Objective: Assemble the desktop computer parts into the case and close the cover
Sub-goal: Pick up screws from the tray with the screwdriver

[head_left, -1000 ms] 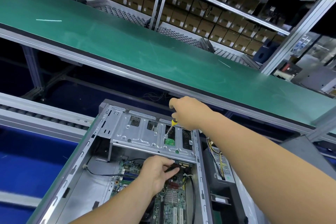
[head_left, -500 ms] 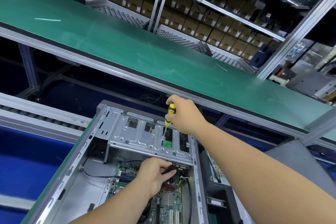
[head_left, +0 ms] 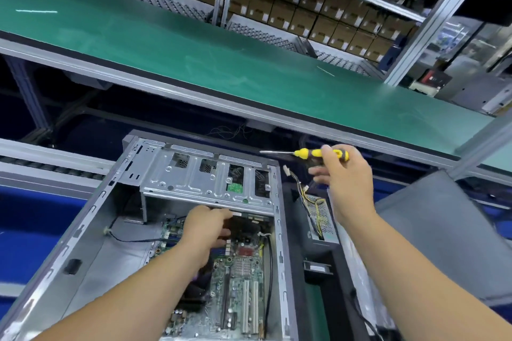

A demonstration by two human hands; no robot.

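Yellow and black mark the handle of the slim screwdriver [head_left: 313,152], which the right hand [head_left: 345,174] holds by thumb and fingers curled round its grip. The tool lies nearly level, its steel shaft pointing left, above and just right of the far right corner of the open grey metal computer case [head_left: 91,230]. The tip touches nothing.

The case lies on its side with the cover off. Across its far end sits a silver perforated steel drive cage [head_left: 205,183], with a small green circuit patch showing through one of its cut-outs. Below the cage the green motherboard [head_left: 241,282] fills the case floor, with white expansion slots near the bottom edge.

The left hand [head_left: 206,227] reaches into the case at the cage's near edge, its fingers curled against a dark part tucked under the cage; whether they grasp it or merely rest there cannot be told.

Just right of the case lies a grey mesh-sided power supply unit [head_left: 321,219] with yellow and black wires. Beyond the case runs a long green conveyor belt [head_left: 166,44], and behind that stand shelves of brown cardboard boxes [head_left: 277,8].
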